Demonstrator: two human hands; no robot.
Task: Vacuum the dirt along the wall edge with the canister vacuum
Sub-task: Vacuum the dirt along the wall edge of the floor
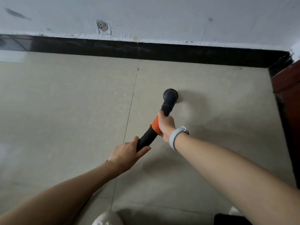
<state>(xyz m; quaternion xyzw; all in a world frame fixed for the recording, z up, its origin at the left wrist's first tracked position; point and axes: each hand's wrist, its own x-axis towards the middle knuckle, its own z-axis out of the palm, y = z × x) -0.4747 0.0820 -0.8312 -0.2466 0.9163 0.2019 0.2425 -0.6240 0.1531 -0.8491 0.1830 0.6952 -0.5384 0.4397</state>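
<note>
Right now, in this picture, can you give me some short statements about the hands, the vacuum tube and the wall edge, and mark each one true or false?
1. Both hands grip the vacuum tube. True.
2. The left hand holds the orange band. False: the right hand holds there; the left hand grips the black part lower down.
3. The round nozzle touches the black skirting. False: it sits out on the beige floor tile, apart from the skirting.
4. A pale wristband is on the right wrist. True.
5. The wall above the skirting is clean. False: it shows scuffs and a patched hole.
</note>
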